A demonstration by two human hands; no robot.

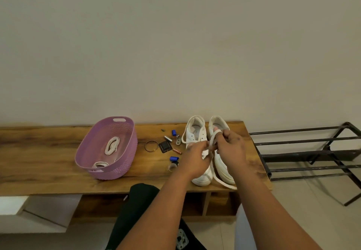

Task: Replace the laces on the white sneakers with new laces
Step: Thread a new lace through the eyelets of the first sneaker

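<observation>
You are in the middle of handling a lace (213, 141) over the two white sneakers (197, 132), which stand side by side at the right of the frame's middle band, on the right end of the desk (48, 152). Your left hand (195, 158) pinches the lace low over the left shoe; your right hand (232, 148) has it looped round a raised finger over the right shoe (222, 163), and a loose tail runs down to the desk's front edge. Whether this lace is old or new I cannot tell. My guess is that you are drawing it out or gathering it. Two coiled laces (111, 145) wait in the purple basket (125, 163), left of centre. Next, free the lace fully without snagging an eyelet, then reach left for a coil
</observation>
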